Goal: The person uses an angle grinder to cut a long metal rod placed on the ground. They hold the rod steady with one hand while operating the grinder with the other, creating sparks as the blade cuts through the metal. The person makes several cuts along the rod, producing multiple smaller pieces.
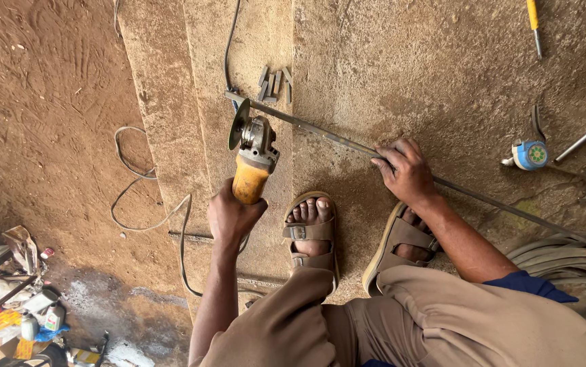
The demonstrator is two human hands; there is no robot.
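Note:
My left hand (230, 216) grips the yellow body of an angle grinder (253, 158). Its disc (238, 124) stands on edge against the near-left end of a long thin metal bar (330, 139), which lies slanted across the concrete slab (388, 75). My right hand (405, 170) presses flat on the bar's middle, fingers spread over it. Several short cut metal pieces (276, 83) lie just beyond the disc. My two sandalled feet (311, 231) (405, 239) rest on the slab between my hands, just short of the bar.
The grinder's cable (145, 197) loops over the dirt on the left. A blue tape measure (531, 155), a metal rod (585, 136) and a yellow-handled screwdriver (533, 19) lie on the right. Coiled hose (578, 265) sits at lower right, bottles and clutter (18, 309) at lower left.

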